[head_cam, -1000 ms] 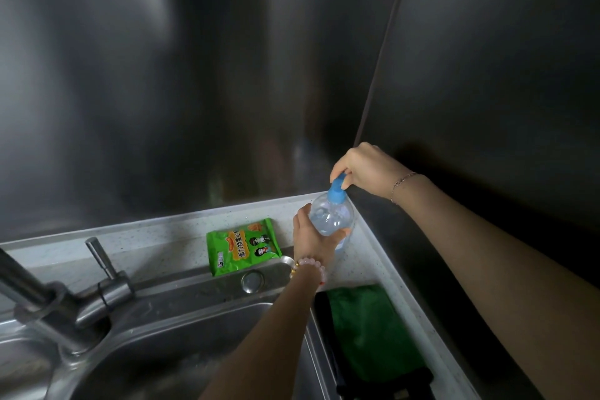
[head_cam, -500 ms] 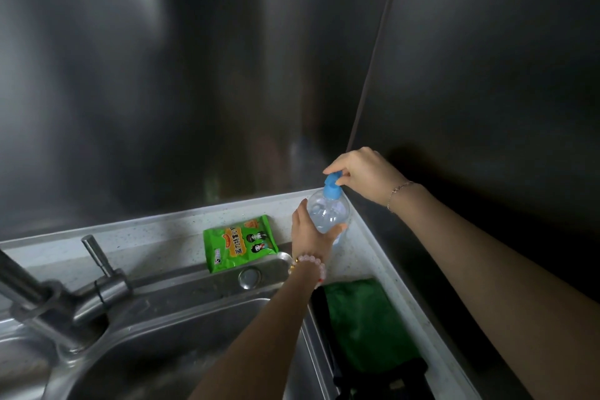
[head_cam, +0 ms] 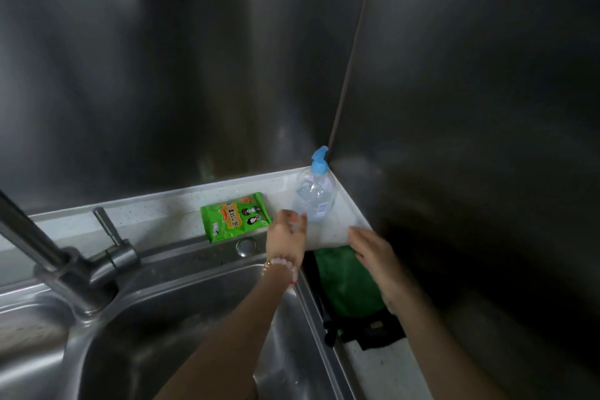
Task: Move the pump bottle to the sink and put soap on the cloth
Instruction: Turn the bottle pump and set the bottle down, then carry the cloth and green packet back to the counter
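Note:
A clear pump bottle (head_cam: 314, 193) with a blue pump head stands upright in the back corner of the counter, where the two steel walls meet. My left hand (head_cam: 285, 234), with a bead bracelet at the wrist, hovers just in front of the bottle's base, fingers loosely apart and holding nothing. My right hand (head_cam: 373, 252) is flat and open, lower right of the bottle, over the near end of a green cloth (head_cam: 344, 282) that lies on the counter beside the sink (head_cam: 181, 328).
A green snack packet (head_cam: 234, 216) lies on the ledge behind the sink. The steel tap (head_cam: 61, 256) with its lever stands at the left. Dark steel walls close off the back and right. A black strap lies under the cloth.
Both hands have let go of the bottle and drawn back toward me. The right hand dropped from the pump head to above the cloth.

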A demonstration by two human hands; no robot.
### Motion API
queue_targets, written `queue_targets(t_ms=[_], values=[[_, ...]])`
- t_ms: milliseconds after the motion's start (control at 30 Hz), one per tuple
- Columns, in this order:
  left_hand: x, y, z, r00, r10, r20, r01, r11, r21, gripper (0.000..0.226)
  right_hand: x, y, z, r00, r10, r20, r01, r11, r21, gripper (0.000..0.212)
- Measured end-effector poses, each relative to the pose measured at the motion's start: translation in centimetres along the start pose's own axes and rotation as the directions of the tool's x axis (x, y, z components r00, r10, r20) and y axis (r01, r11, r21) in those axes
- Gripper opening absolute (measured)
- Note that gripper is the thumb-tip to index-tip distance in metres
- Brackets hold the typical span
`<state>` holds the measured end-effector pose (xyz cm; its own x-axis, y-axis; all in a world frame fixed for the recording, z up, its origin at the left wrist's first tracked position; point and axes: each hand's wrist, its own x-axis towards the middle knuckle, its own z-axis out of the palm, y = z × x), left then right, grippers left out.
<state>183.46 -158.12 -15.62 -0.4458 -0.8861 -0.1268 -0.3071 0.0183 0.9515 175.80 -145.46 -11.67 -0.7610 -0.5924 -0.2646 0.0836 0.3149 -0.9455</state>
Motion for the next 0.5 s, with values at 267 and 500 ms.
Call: queue_targets(t_ms=[267,500], values=[[-3.5,-0.3,-0.2,0.921,0.006,0.390,-0.162,0.915,0.370,0.051,-7.4,5.2,-1.5,0.921,0.093,-0.379,-0.092,0.996,0.021,0.029],[-5.0,0.4,-1.0,0.926,-0.076,0.369,-0.129,0.855,0.502,0.050,-7.6,6.1,-0.9,0.869,0.226,-0.441,-0.218,0.974,0.069,0.040]])
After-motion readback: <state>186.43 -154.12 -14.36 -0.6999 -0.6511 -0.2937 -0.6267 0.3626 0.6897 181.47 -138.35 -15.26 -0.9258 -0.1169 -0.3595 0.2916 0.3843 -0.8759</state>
